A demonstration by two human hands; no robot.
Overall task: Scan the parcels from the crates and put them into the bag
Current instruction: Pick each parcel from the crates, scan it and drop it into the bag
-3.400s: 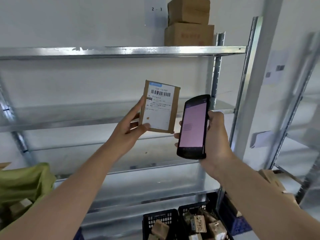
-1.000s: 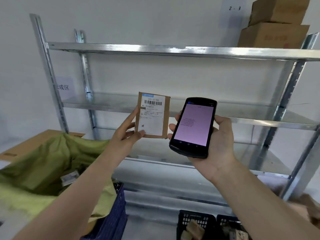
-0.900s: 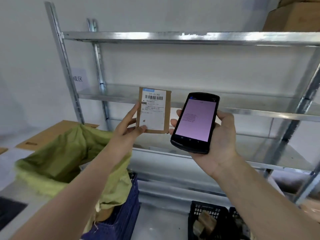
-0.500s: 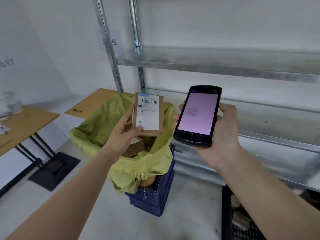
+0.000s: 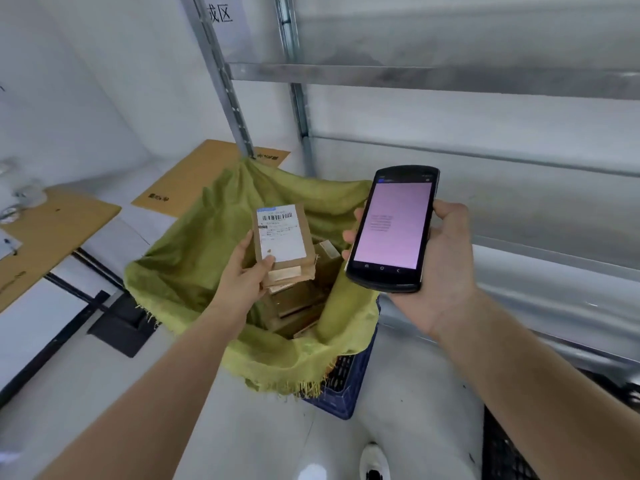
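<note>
My left hand (image 5: pixel 244 275) holds a small brown cardboard parcel (image 5: pixel 282 242) with a white barcode label, thumb on its front, right above the open mouth of the green woven bag (image 5: pixel 194 258). The bag lines a dark blue crate (image 5: pixel 346 382) and holds several brown parcels (image 5: pixel 298 306). To the right of the parcel, my right hand (image 5: pixel 446 268) grips a black handheld scanner (image 5: pixel 393 228) whose pink screen faces me.
Metal shelving (image 5: pixel 415 77) runs behind and to the right of the bag. A wooden table (image 5: pixel 45 237) on a black frame stands at the left, flat cardboard (image 5: pixel 207 174) lies on the floor behind. The edge of a black crate (image 5: pixel 502 448) shows at bottom right, and my shoe (image 5: pixel 374 460) is below.
My view has swung down and left from the shelves to the bag. My left hand has brought the parcel down over the bag's opening; the scanner stayed beside it in my right hand.
</note>
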